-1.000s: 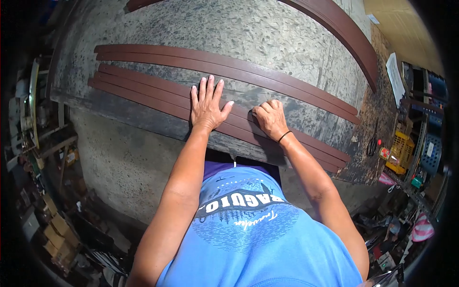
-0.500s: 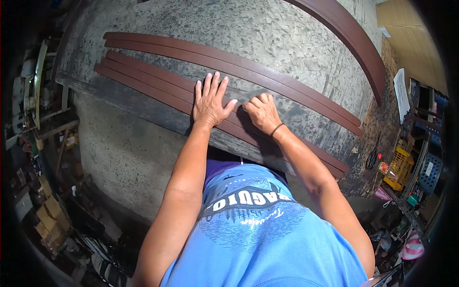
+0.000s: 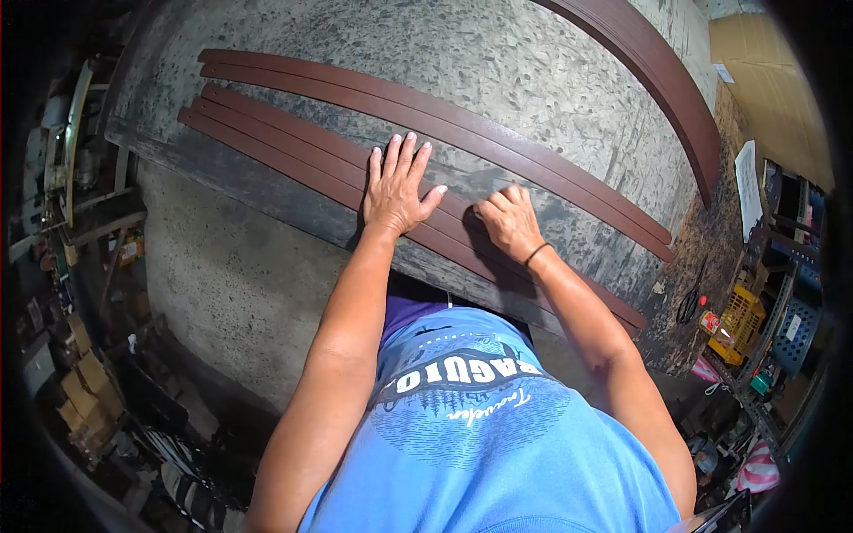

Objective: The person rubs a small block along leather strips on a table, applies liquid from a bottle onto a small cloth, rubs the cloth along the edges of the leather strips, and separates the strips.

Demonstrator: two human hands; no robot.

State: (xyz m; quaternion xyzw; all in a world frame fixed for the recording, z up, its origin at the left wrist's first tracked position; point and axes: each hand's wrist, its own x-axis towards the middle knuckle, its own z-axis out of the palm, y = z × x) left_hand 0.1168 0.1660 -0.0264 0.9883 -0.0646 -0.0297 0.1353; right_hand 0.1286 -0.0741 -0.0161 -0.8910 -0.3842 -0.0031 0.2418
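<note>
Two long dark-brown strips lie on the worktable (image 3: 498, 80), each with a lengthwise line and small holes at its left end. My left hand (image 3: 395, 197) presses flat on the nearer brown strip (image 3: 289, 151), fingers stretched and thumb out. To its right, my right hand (image 3: 509, 220) is closed above the same strip, with its fingertips turned down over it; whatever they grip, if anything, is hidden. Beyond both hands runs the farther brown strip (image 3: 426, 123), which neither hand touches.
A larger curved brown piece (image 3: 657, 67) rests at the table's far right. Past it are a cardboard sheet (image 3: 764, 80) and a white paper (image 3: 748, 191). A yellow basket (image 3: 739, 322) and a blue basket (image 3: 793, 324) stand on shelving at right. Cartons (image 3: 84, 395) are stacked at lower left.
My right hand has moved a little to the right and down along the nearer strip, still closed. My left hand stays flat in nearly the same place.
</note>
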